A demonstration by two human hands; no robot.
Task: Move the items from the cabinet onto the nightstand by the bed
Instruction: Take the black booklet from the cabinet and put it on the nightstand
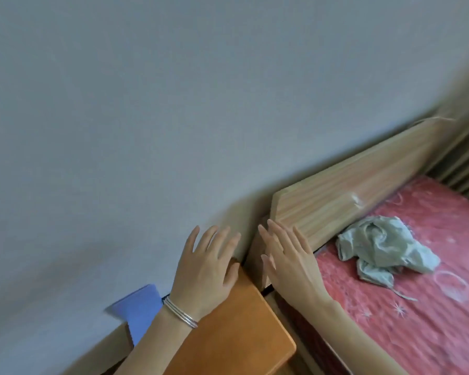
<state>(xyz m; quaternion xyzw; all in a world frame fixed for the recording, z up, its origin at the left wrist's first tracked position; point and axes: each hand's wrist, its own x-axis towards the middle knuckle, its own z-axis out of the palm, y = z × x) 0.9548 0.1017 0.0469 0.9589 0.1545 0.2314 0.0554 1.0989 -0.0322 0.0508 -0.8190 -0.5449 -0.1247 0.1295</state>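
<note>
Nightstand [236, 334] by the bed [417, 307] lies under the left hand [205, 269], the right hand [287, 262] just beside it, both straight-fingered and holding nothing; with no cabinet item in view, the next move is probably a trip to the cabinet to fetch one.

A single head-worn view looks forward and down from just behind the person's arms, rolled so that the room's lines run diagonally. It sits close: the left hand [206, 266] and right hand [290, 266] reach in from the bottom edge and lie near the centre. The plain grey-white wall [173, 104] fills the upper left, the orange-brown wooden surface [236, 334] lies at bottom centre, and the pale wooden headboard [349, 190] and red-covered bed [417, 307] take the right. The wide lens bends the edges.
</note>
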